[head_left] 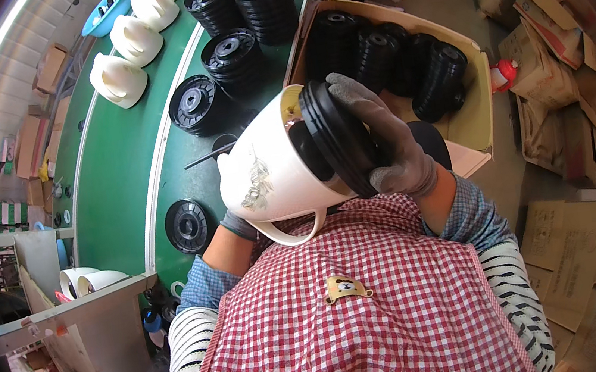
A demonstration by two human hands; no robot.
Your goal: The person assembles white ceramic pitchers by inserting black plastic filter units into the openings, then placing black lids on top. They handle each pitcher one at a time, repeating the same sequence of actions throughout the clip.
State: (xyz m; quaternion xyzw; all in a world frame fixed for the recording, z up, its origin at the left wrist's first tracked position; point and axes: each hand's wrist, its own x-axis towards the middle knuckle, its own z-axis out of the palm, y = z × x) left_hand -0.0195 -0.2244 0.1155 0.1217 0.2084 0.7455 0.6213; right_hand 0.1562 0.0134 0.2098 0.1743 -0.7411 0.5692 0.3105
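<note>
Green desk (104, 174) stretches away beyond and left of the fingers, with black disc stacks (229, 53) just past them and white pitcher shells (120, 80) farther off. Right of the fingers, an open carton (477, 91) holds more black discs (438, 81). Between the two hands is a white pitcher (237, 183), lying on its side: its long axis runs crosswise, open end facing the right fingers (370, 105), handle curving toward the apron (345, 315). Those gloved fingers are spread around a black ringed base (343, 139), tilted at that opening, a gap showing along the far edge. The gloved left hand (238, 226) is mostly behind the pitcher; I cannot tell how its fingers close. Grey feather-like artwork (258, 180) decorates the pitcher's upward side. Print on flattened cartons (573, 247), well right of the fingers, is too small to read.
</note>
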